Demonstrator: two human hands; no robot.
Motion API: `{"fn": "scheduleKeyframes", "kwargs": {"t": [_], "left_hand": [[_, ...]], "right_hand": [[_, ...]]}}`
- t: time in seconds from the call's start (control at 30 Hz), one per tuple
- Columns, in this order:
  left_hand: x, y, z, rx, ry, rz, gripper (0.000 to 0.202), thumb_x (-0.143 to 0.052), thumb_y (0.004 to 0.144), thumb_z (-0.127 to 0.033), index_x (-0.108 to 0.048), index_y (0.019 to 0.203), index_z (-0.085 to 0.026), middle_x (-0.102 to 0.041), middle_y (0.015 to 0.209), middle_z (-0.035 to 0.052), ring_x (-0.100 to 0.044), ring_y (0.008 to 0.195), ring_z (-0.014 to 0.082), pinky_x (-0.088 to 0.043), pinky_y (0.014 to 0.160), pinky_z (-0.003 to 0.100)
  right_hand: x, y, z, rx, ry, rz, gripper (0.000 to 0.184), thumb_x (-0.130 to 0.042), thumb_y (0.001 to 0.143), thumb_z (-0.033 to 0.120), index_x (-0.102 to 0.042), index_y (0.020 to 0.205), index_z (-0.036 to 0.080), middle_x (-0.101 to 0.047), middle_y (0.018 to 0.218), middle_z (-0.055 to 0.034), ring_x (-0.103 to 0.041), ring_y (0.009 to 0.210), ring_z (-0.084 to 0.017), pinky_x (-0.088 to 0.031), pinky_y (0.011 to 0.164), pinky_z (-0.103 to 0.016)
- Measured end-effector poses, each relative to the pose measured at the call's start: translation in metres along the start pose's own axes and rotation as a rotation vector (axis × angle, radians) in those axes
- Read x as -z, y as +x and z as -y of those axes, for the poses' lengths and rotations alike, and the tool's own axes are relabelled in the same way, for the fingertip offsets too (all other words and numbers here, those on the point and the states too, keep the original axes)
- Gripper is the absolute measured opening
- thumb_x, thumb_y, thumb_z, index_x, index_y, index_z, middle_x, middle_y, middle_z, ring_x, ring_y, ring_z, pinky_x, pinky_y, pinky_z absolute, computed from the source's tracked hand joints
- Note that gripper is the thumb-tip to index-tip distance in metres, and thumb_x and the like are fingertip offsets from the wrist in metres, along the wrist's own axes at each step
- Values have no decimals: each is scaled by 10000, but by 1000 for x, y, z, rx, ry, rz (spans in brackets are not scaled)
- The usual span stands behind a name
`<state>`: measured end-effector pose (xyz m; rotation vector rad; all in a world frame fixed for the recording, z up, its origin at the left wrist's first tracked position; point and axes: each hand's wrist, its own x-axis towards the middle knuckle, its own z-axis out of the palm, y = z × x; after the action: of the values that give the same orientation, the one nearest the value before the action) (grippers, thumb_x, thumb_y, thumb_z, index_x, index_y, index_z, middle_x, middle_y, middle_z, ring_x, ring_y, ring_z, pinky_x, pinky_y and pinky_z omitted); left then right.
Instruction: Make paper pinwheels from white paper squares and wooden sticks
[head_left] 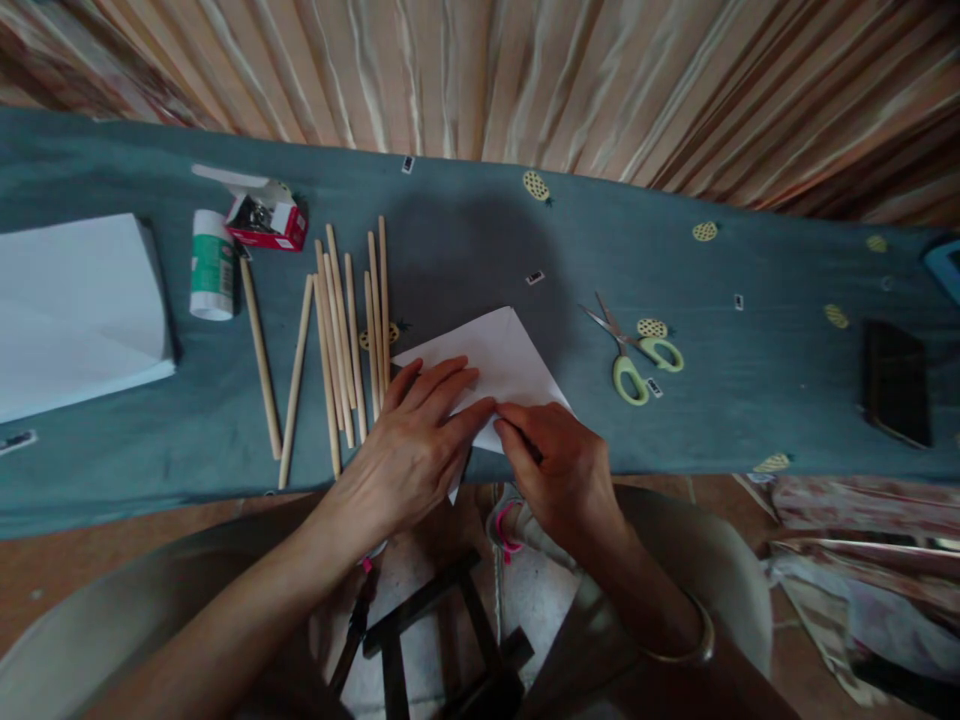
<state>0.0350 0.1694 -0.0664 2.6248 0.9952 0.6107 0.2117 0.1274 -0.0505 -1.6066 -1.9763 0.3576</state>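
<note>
A folded white sheet of paper point(504, 358) lies near the front edge of a table covered with a teal cloth point(465, 240). My left hand point(416, 440) rests flat on the paper's left part, fingers stretched out and together. My right hand point(551, 460) presses down on the paper's lower right edge with curled fingers. The fingertips of both hands nearly meet on the paper. Several wooden sticks point(341, 330) lie just left of the paper.
Green-handled scissors point(634, 355) lie to the right of the paper. At the left are a stack of white paper point(75, 310), a glue stick point(211, 265) and a small red box point(266, 220). A dark phone point(896, 380) lies far right. A striped curtain hangs behind.
</note>
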Motion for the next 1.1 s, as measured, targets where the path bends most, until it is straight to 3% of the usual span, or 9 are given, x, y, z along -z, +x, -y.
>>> {"fn": "scheduleKeyframes", "kwargs": {"t": [0.43, 0.87, 1.1], "left_hand": [[0, 1, -2, 4, 12, 22, 341, -489, 897, -121, -621, 1210, -150, -558, 1325, 164, -414, 1336, 315, -300, 1110, 568], [-1, 3, -5, 33, 34, 34, 351, -494, 854, -107, -606, 1181, -170, -557, 1338, 148, -389, 1364, 321, -277, 1117, 589], [-2, 6, -7, 50, 52, 17, 345, -498, 843, -97, -620, 1155, -177, -580, 1312, 133, -385, 1365, 330, -258, 1120, 610]], "right_hand": [[1, 0, 1, 0, -24, -5, 206, -491, 923, 163, -694, 923, 128, -693, 747, -70, -621, 696, -198, -494, 677, -326], [3, -2, 4, 30, -122, 64, 229, -462, 949, 152, -687, 918, 120, -698, 797, -102, -609, 766, -222, -503, 742, -367], [5, 1, 1, 49, -74, -6, 244, -461, 932, 115, -690, 1013, 129, -696, 952, -123, -600, 899, -242, -517, 814, -394]]}}
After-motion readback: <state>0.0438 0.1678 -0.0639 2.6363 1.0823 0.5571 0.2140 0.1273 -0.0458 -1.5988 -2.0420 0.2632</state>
